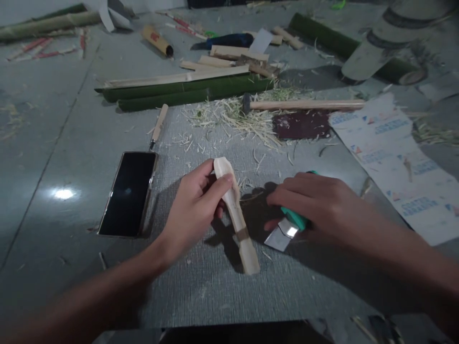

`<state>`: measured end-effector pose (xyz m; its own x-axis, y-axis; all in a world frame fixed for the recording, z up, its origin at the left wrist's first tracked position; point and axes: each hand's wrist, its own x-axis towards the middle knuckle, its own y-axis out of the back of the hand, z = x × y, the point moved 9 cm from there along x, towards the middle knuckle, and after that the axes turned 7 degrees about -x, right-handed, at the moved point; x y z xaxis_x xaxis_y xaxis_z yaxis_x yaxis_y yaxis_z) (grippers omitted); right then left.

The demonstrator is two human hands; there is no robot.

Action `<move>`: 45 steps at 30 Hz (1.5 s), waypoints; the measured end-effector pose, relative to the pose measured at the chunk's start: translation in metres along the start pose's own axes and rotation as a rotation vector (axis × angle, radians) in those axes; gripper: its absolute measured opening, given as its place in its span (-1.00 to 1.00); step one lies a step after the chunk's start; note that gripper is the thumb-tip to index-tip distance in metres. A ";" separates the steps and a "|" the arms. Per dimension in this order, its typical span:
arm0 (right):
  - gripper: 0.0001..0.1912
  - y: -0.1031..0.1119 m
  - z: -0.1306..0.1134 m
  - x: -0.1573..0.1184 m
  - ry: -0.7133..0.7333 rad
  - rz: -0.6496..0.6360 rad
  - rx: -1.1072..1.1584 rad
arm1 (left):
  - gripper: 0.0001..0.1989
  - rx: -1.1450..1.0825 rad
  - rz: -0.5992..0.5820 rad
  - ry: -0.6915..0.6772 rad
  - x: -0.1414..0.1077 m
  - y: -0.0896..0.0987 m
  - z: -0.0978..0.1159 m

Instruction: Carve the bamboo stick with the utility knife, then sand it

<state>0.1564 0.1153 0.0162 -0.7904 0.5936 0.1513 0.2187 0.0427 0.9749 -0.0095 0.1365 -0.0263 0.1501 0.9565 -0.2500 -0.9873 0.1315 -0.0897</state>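
My left hand (199,195) grips the upper end of a pale carved piece of bamboo (237,217), shaped like a spoon or spatula. Its thumb lies on the face of the wider end, and the narrow shank slants down toward me. To the right, my right hand (311,203) is closed round a green-handled utility knife (294,219). The broad metal blade points down and left, apart from the bamboo. My right fingers cover most of the handle. Beneath both hands is a grey textured mat (215,298).
A phone (128,193) and a wooden-handled carving tool (158,125) lie left. Beyond are green bamboo strips (193,91), shavings (247,122), a hammer (304,104) and a dark red sheet (301,125). Printed sandpaper backing (401,167) lies right. A bamboo tube (157,41) lies at the back.
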 end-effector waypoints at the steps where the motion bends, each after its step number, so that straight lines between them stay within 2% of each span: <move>1: -0.71 -0.001 0.000 0.000 -0.024 -0.019 0.013 | -0.76 -0.010 -0.007 0.000 0.000 -0.001 0.000; 4: -0.34 -0.001 -0.006 0.001 -0.036 -0.069 0.062 | -0.76 -0.043 -0.023 0.005 0.001 -0.002 -0.001; 6: -0.29 -0.001 -0.014 0.003 0.021 -0.087 0.094 | -0.76 -0.053 -0.017 0.005 0.001 -0.001 -0.001; 8: -0.37 0.000 -0.022 0.004 0.099 -0.102 0.149 | -0.76 -0.054 -0.007 0.005 0.001 0.000 -0.002; 11: -0.62 0.002 -0.029 0.004 0.195 -0.099 0.208 | -0.77 -0.057 -0.005 0.014 0.001 0.000 -0.002; 14: -0.82 0.005 -0.030 0.006 0.217 -0.063 0.195 | -0.77 -0.063 -0.014 0.017 0.001 -0.001 -0.002; 20: -0.78 0.009 -0.030 0.007 0.198 0.033 0.168 | -0.77 -0.070 -0.014 0.015 0.001 0.000 -0.001; 30: -0.79 0.010 -0.030 0.007 0.192 0.031 0.172 | -0.82 -0.051 0.013 0.040 0.001 0.001 -0.002; 37: -0.71 0.008 -0.029 0.006 0.159 0.030 0.171 | -0.91 -0.063 0.022 0.033 0.001 0.001 -0.003; 41: -0.74 0.009 -0.021 0.006 0.065 0.044 0.195 | -0.87 -0.157 0.042 -0.028 -0.002 0.002 0.003; 45: -0.81 0.012 -0.011 0.005 -0.030 0.040 0.285 | -0.88 -0.272 0.114 -0.172 -0.009 0.009 0.018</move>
<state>0.1493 0.1101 0.0302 -0.7615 0.6228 0.1796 0.4046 0.2401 0.8824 -0.0203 0.1336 -0.0072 0.0053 0.9940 -0.1094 -0.9433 -0.0313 -0.3305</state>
